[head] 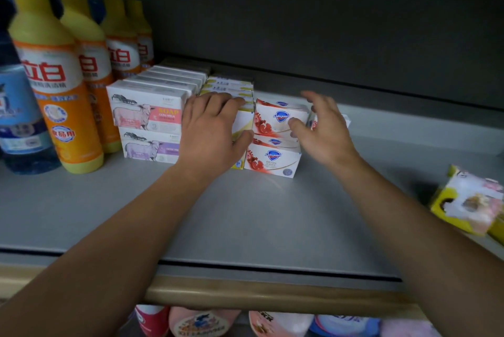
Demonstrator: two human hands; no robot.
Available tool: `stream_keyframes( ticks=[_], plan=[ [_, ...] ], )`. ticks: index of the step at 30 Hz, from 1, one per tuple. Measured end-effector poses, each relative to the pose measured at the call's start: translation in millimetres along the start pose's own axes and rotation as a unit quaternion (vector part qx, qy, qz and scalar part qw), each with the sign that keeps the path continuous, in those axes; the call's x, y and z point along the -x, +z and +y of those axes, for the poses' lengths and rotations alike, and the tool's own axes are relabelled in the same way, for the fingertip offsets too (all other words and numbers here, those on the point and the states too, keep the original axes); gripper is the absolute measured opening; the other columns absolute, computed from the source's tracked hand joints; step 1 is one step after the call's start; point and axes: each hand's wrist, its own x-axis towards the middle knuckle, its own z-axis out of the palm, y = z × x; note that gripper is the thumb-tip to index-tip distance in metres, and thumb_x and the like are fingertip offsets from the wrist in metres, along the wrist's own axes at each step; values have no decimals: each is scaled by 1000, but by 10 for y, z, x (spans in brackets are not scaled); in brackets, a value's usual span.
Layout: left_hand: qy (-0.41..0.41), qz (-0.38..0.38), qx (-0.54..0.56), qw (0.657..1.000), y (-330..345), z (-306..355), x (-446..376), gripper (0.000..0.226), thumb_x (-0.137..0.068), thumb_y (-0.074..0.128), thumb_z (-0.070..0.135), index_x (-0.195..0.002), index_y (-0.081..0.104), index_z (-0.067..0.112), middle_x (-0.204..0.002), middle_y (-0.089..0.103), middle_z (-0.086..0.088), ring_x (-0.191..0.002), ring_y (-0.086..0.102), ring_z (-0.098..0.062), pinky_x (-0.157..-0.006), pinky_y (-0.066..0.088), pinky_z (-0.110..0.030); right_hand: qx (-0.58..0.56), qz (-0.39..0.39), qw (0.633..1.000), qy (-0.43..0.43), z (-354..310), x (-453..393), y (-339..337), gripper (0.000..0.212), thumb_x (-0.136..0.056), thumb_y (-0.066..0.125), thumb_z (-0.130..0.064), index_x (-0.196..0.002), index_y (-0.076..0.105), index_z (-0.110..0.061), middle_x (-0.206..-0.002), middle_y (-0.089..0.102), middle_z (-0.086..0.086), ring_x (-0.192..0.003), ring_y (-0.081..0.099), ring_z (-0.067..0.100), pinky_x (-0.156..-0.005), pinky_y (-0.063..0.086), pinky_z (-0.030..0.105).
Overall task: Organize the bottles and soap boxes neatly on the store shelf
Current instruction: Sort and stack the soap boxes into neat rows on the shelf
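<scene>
Your left hand (212, 129) lies flat over the yellow stack (240, 118), fingers straight, gripping nothing. Right hand (324, 129) hovers apart beside the top red box (281, 118), just right of that stack. Brace left; nudge it flush, square above the lower one.

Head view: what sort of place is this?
Most likely a shop aisle: rows of identical yellow-capped detergent bottles, stacked soap boxes faced forward on a grey shelf, more goods below.

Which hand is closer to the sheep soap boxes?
The left hand: it rests right beside the sheep soap boxes. The right hand is farther right, past the red Safeguard boxes.
</scene>
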Motion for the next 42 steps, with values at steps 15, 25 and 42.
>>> stream_keyframes(
  ticks=[15,25,42],
  plan=[
    [4,11,-4,1000,17,1,9,54,-83,66,39,-127,59,10,-126,59,-12,-120,49,-37,-108,31,-51,56,-16,995,-81,299,481,184,28,-83,69,-13,-109,64,-18,-117,54,0,-101,58,20,-86,48,30],
    [8,26,-9,1000,27,12,18,53,-83,61,43,-125,61,9,-123,60,-13,-118,50,-38,-106,33,-52,-17,131,991,-16,413,228,-122,13,-85,62,-23,-94,69,-16,-96,58,-4,-86,61,22,-80,51,36],
    [34,72,-13,997,117,-38,1,45,-88,63,40,-121,64,10,-123,61,-7,-113,53,-33,-102,36,-48,223,-77,966,105,1320,-880,284,60,-83,65,-44,-139,48,-30,-142,43,12,-130,41,38,-108,38,44]
  ],
)
